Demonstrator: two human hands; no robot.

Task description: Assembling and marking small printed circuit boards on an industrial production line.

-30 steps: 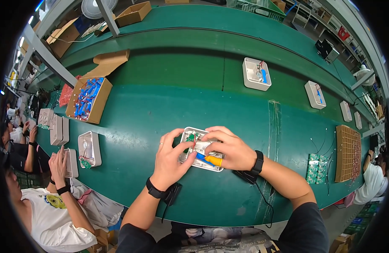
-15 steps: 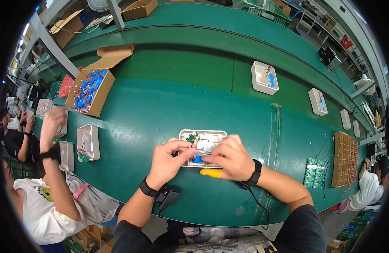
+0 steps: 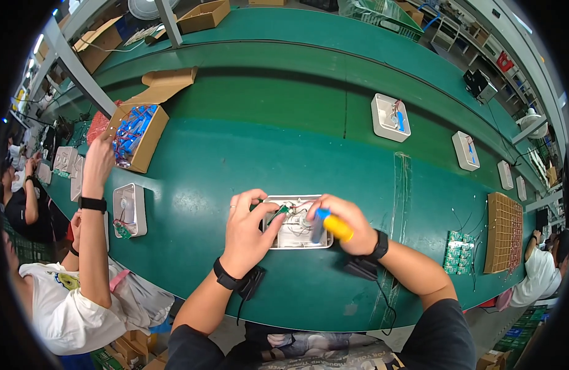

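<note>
A shallow white plastic housing [image 3: 301, 245] lies on the bench in front of me, with thin wires and a pale round part inside it. My left hand [image 3: 246, 231] is over its left end, thumb and forefinger pinched on a small green circuit board [image 3: 283, 210]. Above the right end is my right hand [image 3: 346, 225], wearing a yellow finger cot [image 3: 338, 228]. Its fingers close on a blue battery [image 3: 322, 214], smeared by motion and partly hidden.
On the left, a co-worker's hand [image 3: 102, 151] reaches to a cardboard box [image 3: 150, 139] of blue batteries. Another white housing [image 3: 140, 209] stands nearby. Further housings [image 3: 390, 117] sit at the far right. Green boards [image 3: 460, 253] and a brown gridded tray [image 3: 504, 234] lie right.
My right hand has lifted the blue battery from the housing, up and to the right. My left hand now pinches the circuit board. The co-worker's hand has moved to the battery box.
</note>
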